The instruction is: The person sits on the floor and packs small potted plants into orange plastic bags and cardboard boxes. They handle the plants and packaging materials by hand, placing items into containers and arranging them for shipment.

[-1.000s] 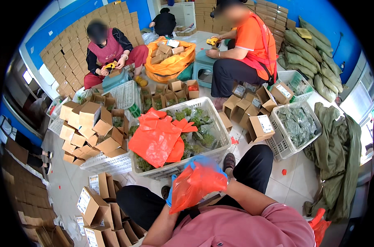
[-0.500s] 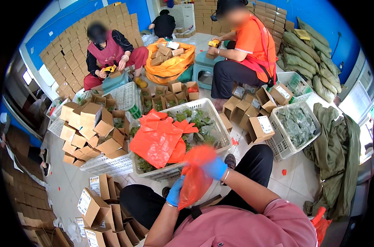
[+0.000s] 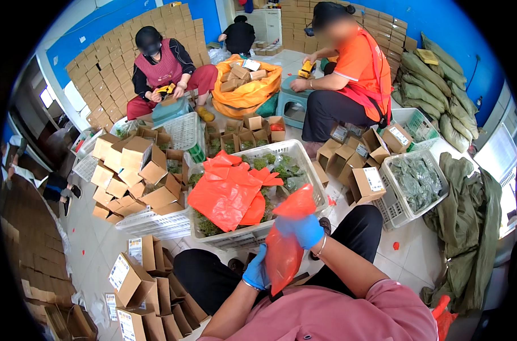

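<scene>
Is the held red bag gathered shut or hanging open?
Gathered shut, apparently: the right hand clasps the red bag, with plastic sticking out above and the bulk below.

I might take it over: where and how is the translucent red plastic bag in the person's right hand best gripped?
Probably pinch the red plastic bag by its loose top from the far side: it flares free above the blue-gloved right hand, which closes around the middle.
</scene>
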Demonstrator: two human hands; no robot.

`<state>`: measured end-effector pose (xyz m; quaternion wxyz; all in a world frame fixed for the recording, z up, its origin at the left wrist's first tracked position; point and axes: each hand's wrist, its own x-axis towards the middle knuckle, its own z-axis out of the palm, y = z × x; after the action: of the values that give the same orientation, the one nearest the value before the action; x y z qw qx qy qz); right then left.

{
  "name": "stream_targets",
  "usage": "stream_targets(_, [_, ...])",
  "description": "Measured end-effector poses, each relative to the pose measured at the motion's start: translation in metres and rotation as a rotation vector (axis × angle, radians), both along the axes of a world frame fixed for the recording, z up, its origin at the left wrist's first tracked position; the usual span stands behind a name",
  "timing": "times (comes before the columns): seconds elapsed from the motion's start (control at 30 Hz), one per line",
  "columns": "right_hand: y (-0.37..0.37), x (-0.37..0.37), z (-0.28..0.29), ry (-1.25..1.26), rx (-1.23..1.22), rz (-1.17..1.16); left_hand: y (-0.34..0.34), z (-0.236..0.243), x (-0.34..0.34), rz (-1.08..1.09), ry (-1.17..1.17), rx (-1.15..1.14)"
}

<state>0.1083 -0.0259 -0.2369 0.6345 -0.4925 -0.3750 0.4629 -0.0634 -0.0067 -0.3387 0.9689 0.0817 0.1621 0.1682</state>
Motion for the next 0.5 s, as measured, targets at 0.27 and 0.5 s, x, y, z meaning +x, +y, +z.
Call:
stream_targets(0.27, [0.004,-0.003,-0.018,-0.149,0.100,0.081,0.008,0.001,0.009,0.065,0.017,0.154])
stream_targets(0.5, [0.039,0.033,-0.055,-0.961,-0.104,0.081,0.025,0.072,-0.012,0.455,0.917,1.266])
